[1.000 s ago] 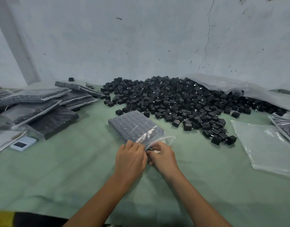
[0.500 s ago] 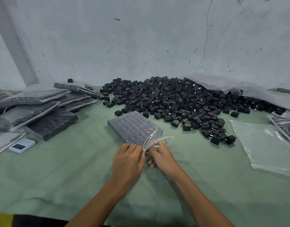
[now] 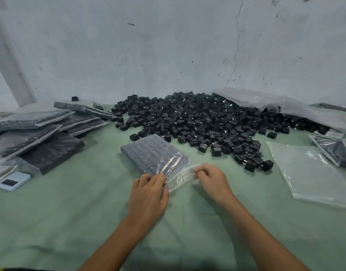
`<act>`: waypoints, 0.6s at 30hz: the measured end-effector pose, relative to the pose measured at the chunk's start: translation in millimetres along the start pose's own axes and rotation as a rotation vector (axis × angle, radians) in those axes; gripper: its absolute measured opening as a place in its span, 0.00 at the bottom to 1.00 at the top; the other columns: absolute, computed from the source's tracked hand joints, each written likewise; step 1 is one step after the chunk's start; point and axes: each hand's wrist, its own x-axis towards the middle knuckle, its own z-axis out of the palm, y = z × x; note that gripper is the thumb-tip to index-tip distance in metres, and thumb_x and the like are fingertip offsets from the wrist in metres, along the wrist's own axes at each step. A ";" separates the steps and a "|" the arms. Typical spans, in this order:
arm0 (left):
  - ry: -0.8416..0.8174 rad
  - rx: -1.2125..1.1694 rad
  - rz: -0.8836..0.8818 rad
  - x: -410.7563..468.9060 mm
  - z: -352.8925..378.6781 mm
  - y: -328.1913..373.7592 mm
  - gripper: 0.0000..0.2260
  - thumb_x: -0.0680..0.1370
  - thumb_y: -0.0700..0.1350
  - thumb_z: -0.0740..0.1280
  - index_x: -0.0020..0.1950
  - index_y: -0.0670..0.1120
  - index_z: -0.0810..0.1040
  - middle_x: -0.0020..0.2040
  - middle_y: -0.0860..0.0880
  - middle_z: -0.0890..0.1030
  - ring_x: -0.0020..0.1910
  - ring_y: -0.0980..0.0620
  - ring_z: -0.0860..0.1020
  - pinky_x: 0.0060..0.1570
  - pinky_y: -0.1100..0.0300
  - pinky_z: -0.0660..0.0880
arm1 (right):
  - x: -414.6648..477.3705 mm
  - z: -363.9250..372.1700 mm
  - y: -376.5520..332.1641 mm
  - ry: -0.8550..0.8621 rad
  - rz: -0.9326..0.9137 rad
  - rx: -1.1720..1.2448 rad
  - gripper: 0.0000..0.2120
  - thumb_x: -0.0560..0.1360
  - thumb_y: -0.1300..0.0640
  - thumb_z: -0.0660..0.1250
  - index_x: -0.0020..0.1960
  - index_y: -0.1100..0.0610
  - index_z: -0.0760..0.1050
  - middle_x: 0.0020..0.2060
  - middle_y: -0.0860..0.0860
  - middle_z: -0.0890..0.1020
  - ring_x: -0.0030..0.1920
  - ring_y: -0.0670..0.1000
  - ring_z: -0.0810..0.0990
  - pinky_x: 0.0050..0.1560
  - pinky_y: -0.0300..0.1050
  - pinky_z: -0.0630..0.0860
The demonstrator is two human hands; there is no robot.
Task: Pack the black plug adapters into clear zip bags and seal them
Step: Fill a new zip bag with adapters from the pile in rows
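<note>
Tabletop [image 3: 70, 222] under pale green cloth, against a grey-white plastered wall [image 3: 168, 55] with a thin vertical crack. Clear plastic zip bag [image 3: 152, 153] at centre, flat on the cloth, packed with a neat grid of black cube-shaped plug adapters, set at an angle with its mouth toward the near edge. Mouth strip [image 3: 181, 176] raised slightly off the cloth and stretched between both hands. Left grip [image 3: 148, 192] closed on the left end of the strip, fingers curled over the film. Right grip [image 3: 211, 179] closed on the right end, fingertips pinching the edge. Zip sealed or not: cannot tell, film too glossy. Loose heap of black plug adapters [image 3: 197, 122] just behind the bag, spread wide along the wall, a few strays near the bag's far corner. Large crumpled clear plastic sheet [image 3: 285, 108] draped over the heap's right rear. Stack of filled zip bags [image 3: 37, 137] on the left, overlapping and tilted. Flat empty clear bags [image 3: 309, 173] on the right, well apart from the hands. Small pale blue device with dark screen [image 3: 12, 180] at the left edge, near the stack.
</note>
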 end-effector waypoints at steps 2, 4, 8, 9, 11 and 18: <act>-0.014 -0.005 -0.002 -0.3 -0.1 0.1 0.04 0.76 0.52 0.64 0.48 0.53 0.74 0.44 0.58 0.80 0.47 0.50 0.71 0.47 0.54 0.68 | 12.5 -28.0 10.5 0.184 -0.060 -0.318 0.08 0.77 0.58 0.63 0.50 0.49 0.80 0.48 0.45 0.81 0.51 0.50 0.78 0.47 0.44 0.72; -0.024 -0.011 -0.005 -0.3 -0.4 1.1 0.04 0.76 0.51 0.64 0.47 0.53 0.74 0.44 0.58 0.80 0.46 0.50 0.72 0.47 0.54 0.69 | 24.9 -52.8 24.9 0.315 -0.077 -0.553 0.11 0.77 0.58 0.64 0.58 0.53 0.78 0.57 0.52 0.77 0.59 0.56 0.71 0.56 0.49 0.69; -0.036 -0.017 -0.015 0.3 -1.0 2.0 0.04 0.76 0.51 0.65 0.47 0.52 0.75 0.43 0.58 0.80 0.44 0.50 0.72 0.46 0.53 0.70 | 42.9 -87.0 51.9 0.350 0.007 -0.866 0.21 0.78 0.54 0.63 0.69 0.56 0.70 0.70 0.58 0.69 0.68 0.61 0.65 0.68 0.56 0.64; -0.038 -0.019 -0.019 0.2 -1.1 1.8 0.04 0.76 0.51 0.65 0.47 0.52 0.75 0.43 0.58 0.80 0.44 0.50 0.73 0.46 0.53 0.70 | 45.5 -91.9 57.0 0.327 0.056 -0.903 0.22 0.78 0.53 0.62 0.72 0.55 0.68 0.72 0.59 0.67 0.70 0.61 0.63 0.70 0.56 0.63; -0.039 -0.020 -0.020 0.7 -1.0 1.5 0.03 0.76 0.51 0.65 0.47 0.53 0.75 0.43 0.58 0.80 0.44 0.50 0.73 0.46 0.53 0.69 | 48.8 -97.1 63.7 0.283 0.130 -0.956 0.23 0.80 0.51 0.59 0.73 0.54 0.66 0.72 0.58 0.67 0.70 0.61 0.64 0.69 0.57 0.64; -0.030 -0.024 -0.030 1.9 0.3 1.5 0.03 0.75 0.50 0.66 0.46 0.52 0.76 0.43 0.57 0.81 0.44 0.49 0.74 0.45 0.53 0.69 | 45.8 -95.6 64.3 0.348 -0.031 -0.999 0.14 0.81 0.56 0.61 0.66 0.54 0.72 0.61 0.56 0.78 0.61 0.60 0.71 0.61 0.54 0.66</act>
